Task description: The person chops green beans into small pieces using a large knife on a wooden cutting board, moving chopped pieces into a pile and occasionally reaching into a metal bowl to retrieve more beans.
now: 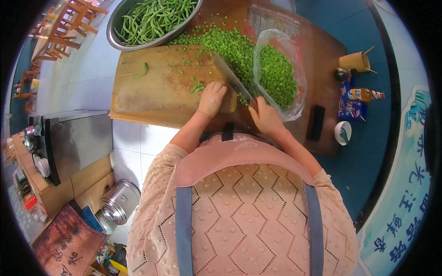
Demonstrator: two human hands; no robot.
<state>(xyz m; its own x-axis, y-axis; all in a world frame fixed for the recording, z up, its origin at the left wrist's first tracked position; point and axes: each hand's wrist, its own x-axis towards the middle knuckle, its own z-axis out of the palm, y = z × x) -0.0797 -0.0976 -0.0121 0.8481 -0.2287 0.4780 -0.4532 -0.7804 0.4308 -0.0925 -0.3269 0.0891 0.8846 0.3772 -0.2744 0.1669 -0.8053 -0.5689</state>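
My right hand (267,117) grips the handle of a cleaver (233,77). The broad blade slants away from me to the upper left, along the right part of a wooden cutting board (148,100). My left hand (211,97) rests on the board left of the blade, fingers bent together; whatever lies under them is hidden. Short cut pieces of green bean (197,88) lie beside its knuckles, and a single bean piece (142,70) sits farther left. Past the blade spreads a large heap of finely chopped green beans (228,45).
A clear plastic bag (300,100) holds more chopped beans. Whole green beans fill a metal basin (112,34) at the board's far edge. A black phone (315,122), white bowl (337,129), bottle (361,94) and toothpick cup (352,62) are at right. A steel container (126,196) stands lower left.
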